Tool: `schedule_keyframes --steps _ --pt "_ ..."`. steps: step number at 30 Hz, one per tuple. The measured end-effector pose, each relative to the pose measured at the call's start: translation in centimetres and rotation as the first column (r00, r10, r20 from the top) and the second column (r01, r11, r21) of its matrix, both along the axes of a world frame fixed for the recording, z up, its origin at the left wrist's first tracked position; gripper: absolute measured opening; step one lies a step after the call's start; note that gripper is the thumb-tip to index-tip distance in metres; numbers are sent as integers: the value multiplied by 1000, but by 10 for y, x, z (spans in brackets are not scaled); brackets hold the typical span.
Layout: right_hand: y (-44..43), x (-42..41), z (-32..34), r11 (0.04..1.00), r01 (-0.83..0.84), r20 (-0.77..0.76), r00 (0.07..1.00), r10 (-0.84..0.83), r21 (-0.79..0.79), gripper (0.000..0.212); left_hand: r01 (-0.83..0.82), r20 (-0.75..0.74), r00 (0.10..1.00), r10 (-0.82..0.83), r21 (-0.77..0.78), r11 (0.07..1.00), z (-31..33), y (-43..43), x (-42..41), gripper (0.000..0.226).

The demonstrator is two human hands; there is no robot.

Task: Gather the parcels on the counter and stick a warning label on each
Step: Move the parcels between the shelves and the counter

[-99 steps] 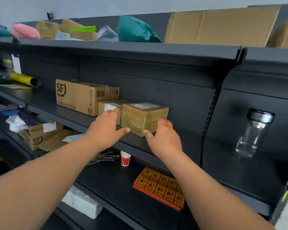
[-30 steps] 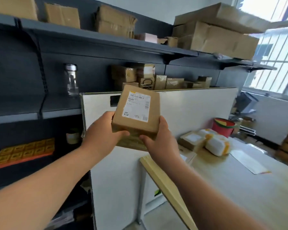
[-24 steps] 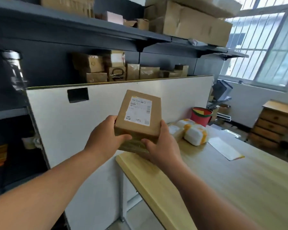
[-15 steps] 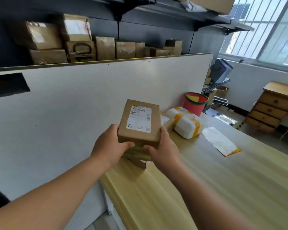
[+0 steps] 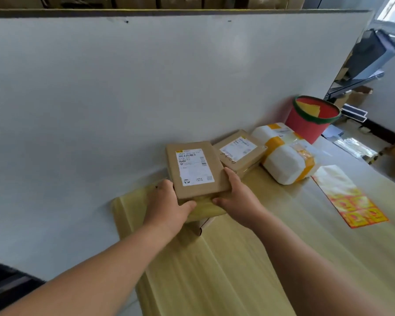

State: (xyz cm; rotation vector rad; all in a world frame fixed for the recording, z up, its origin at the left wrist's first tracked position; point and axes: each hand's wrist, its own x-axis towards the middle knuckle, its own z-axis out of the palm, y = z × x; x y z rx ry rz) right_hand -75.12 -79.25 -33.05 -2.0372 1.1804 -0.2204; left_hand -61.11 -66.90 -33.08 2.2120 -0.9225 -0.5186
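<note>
Clasping flat brown cardboard parcel (image 5: 197,169) by its near corners | fingers of left hand (image 5: 167,207) and right hand (image 5: 238,197) are curling round it | likely handling light, stiff, smooth-sided

We make out no clear words: the white label (image 5: 194,166) on the top parcel (image 5: 218,176) carries a barcode and a square code, perhaps "1705".

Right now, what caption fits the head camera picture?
Left hand and right hand hold a brown parcel at the counter.
</note>
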Motion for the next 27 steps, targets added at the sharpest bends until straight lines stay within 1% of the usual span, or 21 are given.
schedule_keyframes --steps 3,7,8,10,12,14,17,19,23,27 --pt "-22 -3 -10 1000 -17 -69 997 19 23 93 95 -25 995 -93 89 991 -15 -12 -3 38" --pt "-31 -6 -13 998 23 -144 989 -32 -66 82 235 26 968 -248 232 944 -19 -20 -2 50" --pt "-29 -5 -11 996 19 -157 987 -33 -92 80 254 34 962 -269 238 937 -18 -20 0 52" --pt "-21 -1 -5 989 -8 -177 984 -18 -145 79 263 71 956 -284 217 940 -12 -14 6 48" --pt "-8 6 6 976 -32 -180 984 -7 -214 80 255 157 944 -288 201 946 -3 -4 15 48" --pt "9 17 19 951 -64 -155 988 17 -303 76 236 278 918 -282 185 954 8 11 27 58" --pt "41 40 40 898 -132 -132 988 84 -421 70 194 442 863 -247 163 967 29 42 47 65" --pt "66 59 54 863 -181 -136 982 132 -471 67 160 509 832 -222 163 974 45 69 62 69" --pt "128 99 82 784 -301 -180 953 242 -543 67 91 640 749 -172 158 983 80 141 96 66" --pt "207 143 109 680 -414 -223 908 355 -605 65 -19 688 723 -69 119 993 109 242 133 68"
